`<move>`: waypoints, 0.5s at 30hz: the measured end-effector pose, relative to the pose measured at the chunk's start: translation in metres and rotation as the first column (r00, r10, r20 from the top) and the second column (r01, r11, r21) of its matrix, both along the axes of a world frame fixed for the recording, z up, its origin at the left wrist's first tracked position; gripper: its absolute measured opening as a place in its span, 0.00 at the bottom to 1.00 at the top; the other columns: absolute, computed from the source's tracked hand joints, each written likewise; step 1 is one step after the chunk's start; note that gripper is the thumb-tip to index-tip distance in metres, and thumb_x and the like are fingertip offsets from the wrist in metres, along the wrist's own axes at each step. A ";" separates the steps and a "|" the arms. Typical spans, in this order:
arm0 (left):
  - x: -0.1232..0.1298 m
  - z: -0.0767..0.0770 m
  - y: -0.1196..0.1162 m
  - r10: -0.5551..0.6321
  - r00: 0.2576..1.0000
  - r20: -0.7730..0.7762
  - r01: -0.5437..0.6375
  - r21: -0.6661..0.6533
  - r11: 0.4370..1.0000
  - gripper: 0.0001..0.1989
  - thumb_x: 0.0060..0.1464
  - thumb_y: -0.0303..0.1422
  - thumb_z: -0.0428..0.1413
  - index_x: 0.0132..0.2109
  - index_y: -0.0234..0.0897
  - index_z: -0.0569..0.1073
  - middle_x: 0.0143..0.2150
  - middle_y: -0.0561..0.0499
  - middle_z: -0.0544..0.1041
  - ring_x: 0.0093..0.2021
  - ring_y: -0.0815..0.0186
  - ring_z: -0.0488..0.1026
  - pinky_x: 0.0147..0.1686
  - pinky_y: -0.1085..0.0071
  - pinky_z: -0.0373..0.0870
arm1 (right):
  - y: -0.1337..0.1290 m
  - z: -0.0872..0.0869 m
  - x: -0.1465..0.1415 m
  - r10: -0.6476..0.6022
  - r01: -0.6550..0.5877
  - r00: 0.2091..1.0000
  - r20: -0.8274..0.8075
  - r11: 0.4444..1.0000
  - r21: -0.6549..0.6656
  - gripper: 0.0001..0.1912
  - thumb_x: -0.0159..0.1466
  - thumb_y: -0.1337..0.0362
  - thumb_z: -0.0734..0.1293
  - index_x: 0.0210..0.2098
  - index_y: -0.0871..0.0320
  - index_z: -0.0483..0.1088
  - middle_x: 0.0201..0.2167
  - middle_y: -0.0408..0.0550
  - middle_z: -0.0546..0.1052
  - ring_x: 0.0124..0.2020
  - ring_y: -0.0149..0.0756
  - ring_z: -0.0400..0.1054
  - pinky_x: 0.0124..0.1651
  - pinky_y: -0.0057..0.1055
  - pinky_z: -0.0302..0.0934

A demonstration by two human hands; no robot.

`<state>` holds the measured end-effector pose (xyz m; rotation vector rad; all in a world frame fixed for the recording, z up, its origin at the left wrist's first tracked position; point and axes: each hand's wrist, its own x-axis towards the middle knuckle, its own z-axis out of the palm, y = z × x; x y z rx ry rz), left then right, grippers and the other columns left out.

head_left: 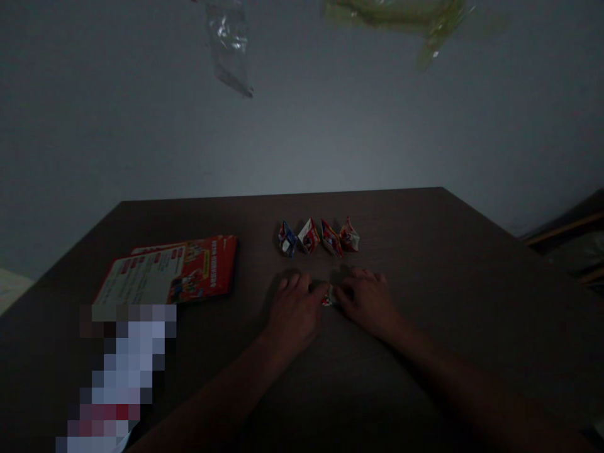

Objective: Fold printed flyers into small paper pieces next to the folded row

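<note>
A small printed piece of folded paper (pixel 327 297) lies on the table between my two hands. My left hand (pixel 295 308) has its thumb on the paper's left side, its fingers bent against the tabletop. At the paper's right edge, the thumb and fingers of my right hand (pixel 370 302) close in on it. My fingers cover much of the paper, so its shape is hard to make out. Just beyond my hands stand several folded paper shapes in a row, among them a blue one (pixel 287 240) and a red and white one (pixel 309 236).
On the left lie red and white printed sheets or booklets (pixel 207 264), stacked unevenly. A blurred-out pale area (pixel 127 365) covers something in front of them. The dark table (pixel 448 251) meets a grey wall (pixel 292 138) with clear plastic (pixel 229 38) and yellowish tape (pixel 401 16) on it.
</note>
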<state>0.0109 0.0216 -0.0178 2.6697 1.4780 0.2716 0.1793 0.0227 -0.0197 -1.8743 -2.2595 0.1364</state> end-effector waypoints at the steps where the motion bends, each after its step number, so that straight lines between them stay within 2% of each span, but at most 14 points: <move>1: 0.000 0.000 0.000 0.001 1.000 0.000 -0.001 -0.002 1.000 0.17 0.57 0.29 0.48 0.53 0.46 0.67 0.41 0.48 0.67 0.43 0.58 0.64 0.41 0.62 0.59 | 0.000 0.000 0.000 -0.001 0.001 1.000 -0.004 1.000 -0.001 0.15 0.64 0.58 0.59 0.28 0.58 0.72 0.34 0.51 0.72 0.39 0.42 0.65 0.41 0.37 0.49; 4: 0.000 0.000 0.000 0.002 1.000 0.007 -0.002 0.003 1.000 0.17 0.57 0.29 0.48 0.53 0.46 0.67 0.42 0.47 0.67 0.44 0.58 0.63 0.42 0.62 0.58 | 0.001 -0.001 0.002 -0.006 0.006 1.000 -0.029 1.000 -0.009 0.15 0.63 0.57 0.59 0.26 0.58 0.71 0.33 0.50 0.72 0.38 0.42 0.65 0.41 0.38 0.49; 9: 0.000 0.000 0.000 0.005 1.000 0.010 -0.005 0.000 1.000 0.18 0.58 0.30 0.47 0.54 0.45 0.66 0.42 0.46 0.67 0.44 0.58 0.63 0.41 0.61 0.58 | 0.003 -0.003 0.003 -0.008 0.009 0.996 -0.084 1.000 0.012 0.15 0.62 0.53 0.61 0.29 0.57 0.69 0.32 0.49 0.72 0.37 0.42 0.65 0.41 0.38 0.49; 15: 0.001 -0.001 0.000 0.010 1.000 0.025 -0.010 -0.005 1.000 0.17 0.58 0.30 0.47 0.54 0.45 0.67 0.43 0.46 0.67 0.45 0.57 0.63 0.41 0.61 0.58 | 0.004 -0.005 0.001 -0.024 0.025 0.998 -0.059 0.999 0.033 0.15 0.61 0.51 0.61 0.30 0.57 0.68 0.33 0.49 0.72 0.39 0.44 0.65 0.40 0.39 0.48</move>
